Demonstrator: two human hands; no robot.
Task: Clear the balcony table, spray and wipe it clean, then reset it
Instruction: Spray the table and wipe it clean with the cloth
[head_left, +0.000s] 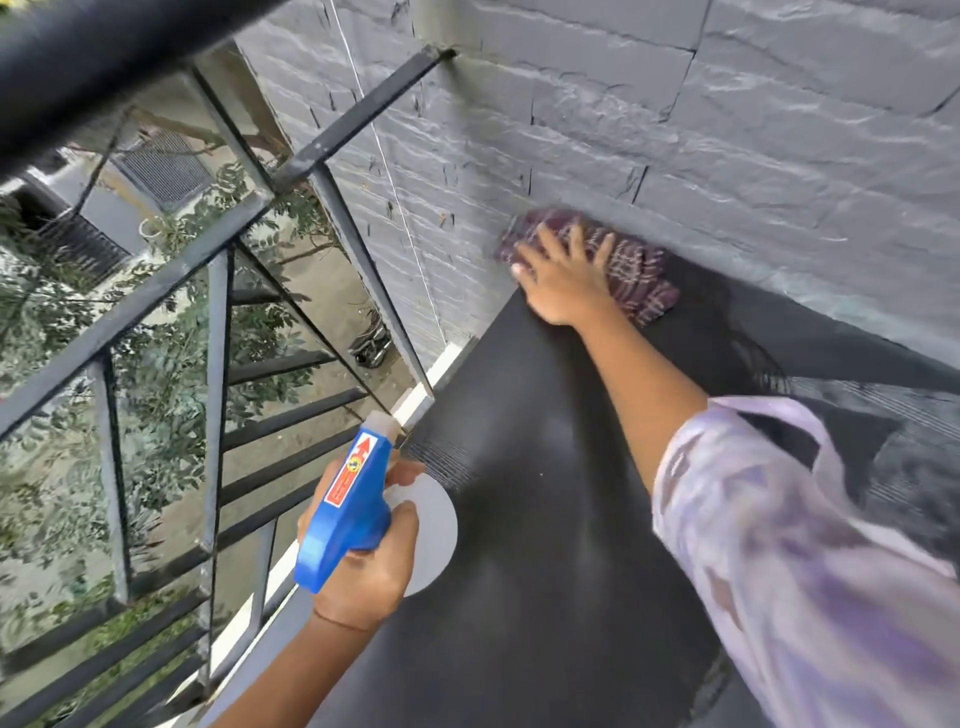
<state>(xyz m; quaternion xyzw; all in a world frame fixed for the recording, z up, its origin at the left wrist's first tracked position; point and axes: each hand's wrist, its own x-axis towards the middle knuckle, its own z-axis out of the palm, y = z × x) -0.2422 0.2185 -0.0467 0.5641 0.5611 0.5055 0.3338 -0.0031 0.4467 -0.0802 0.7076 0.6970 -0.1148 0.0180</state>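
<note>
- Right grip (563, 280): fingers spread flat, pressing maroon cloth (641, 280) onto far corner of black desk (550, 519), beside the wall (675, 130).
- Left grip (376, 569): curled round blue spray bottle (350, 506) at the desk's left edge.

Maroon cloth (631, 270) lies bunched at far corner of black table (550, 561), spray bottle (350, 512) nearer.

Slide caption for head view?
Right hand presses a purple cloth on the dark table by the wall; left hand grips a blue spray bottle.

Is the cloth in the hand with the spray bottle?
No, the right hand presses the cloth; the left hand grips the spray bottle.
</note>
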